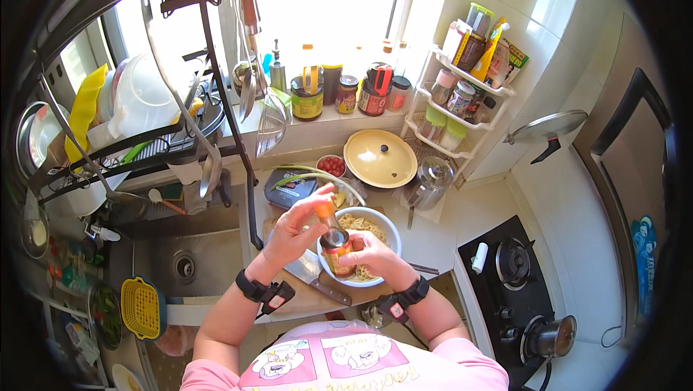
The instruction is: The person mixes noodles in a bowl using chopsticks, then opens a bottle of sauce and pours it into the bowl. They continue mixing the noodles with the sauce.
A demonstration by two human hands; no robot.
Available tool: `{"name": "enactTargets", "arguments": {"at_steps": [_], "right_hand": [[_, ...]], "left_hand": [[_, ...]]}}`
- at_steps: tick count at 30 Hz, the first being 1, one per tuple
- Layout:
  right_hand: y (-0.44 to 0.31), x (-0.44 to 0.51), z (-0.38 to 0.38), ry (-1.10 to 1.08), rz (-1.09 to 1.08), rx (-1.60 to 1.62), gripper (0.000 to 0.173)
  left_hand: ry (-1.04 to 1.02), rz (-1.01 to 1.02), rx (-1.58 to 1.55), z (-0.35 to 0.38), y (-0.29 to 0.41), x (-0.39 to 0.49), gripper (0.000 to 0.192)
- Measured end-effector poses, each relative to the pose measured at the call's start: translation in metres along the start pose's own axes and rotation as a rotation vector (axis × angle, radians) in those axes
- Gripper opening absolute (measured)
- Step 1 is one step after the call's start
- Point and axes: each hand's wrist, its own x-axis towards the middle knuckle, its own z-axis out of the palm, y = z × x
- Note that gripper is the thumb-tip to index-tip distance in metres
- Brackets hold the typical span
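Observation:
A glass bottle of dark sauce (334, 239) with an orange cap stands nearly upright over the near left part of a bowl. My right hand (373, 253) is wrapped around its lower body. My left hand (300, 224) is at the bottle's neck and cap, fingers curved around them; whether the cap is loose cannot be told. Noodles (364, 224) lie in the white bowl (399, 239), partly hidden by the bottle and my right hand. A kitchen knife (330, 291) lies on the wooden cutting board (287, 299), its blade partly behind my left wrist. Chopsticks (424, 268) lie right of the bowl.
Behind the bowl are scallions (308, 170), a dark box (287, 190), small red fruits (331, 165) and a lidded yellow pot (379, 155). A steel sink (211, 250) is on the left, below a dish rack with hanging utensils. A gas stove (487, 293) holds a small pot (552, 337) on the right.

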Motion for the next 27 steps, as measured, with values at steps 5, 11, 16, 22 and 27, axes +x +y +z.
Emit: {"name": "enactTargets", "arguments": {"at_steps": [5,11,16,22,27], "right_hand": [[-0.027,0.010,-0.021,0.082,-0.082,-0.219,0.060],[-0.049,0.054,-0.071,0.311,-0.208,-0.401,0.051],[-0.086,0.115,-0.110,0.450,-0.365,-0.565,0.050],[-0.121,0.196,-0.150,0.787,-0.412,-0.993,0.047],[-0.125,0.264,-0.175,0.956,-0.535,-0.985,0.048]], "left_hand": [[0.156,-0.150,-0.014,-0.010,-0.005,-0.017,0.086],[0.265,-0.278,-0.019,-0.016,-0.020,-0.050,0.081],[0.323,-0.336,0.000,-0.012,-0.021,-0.067,0.077],[0.419,-0.369,0.078,-0.019,-0.015,-0.079,0.074],[0.510,-0.401,0.086,-0.026,-0.012,-0.086,0.073]]}}
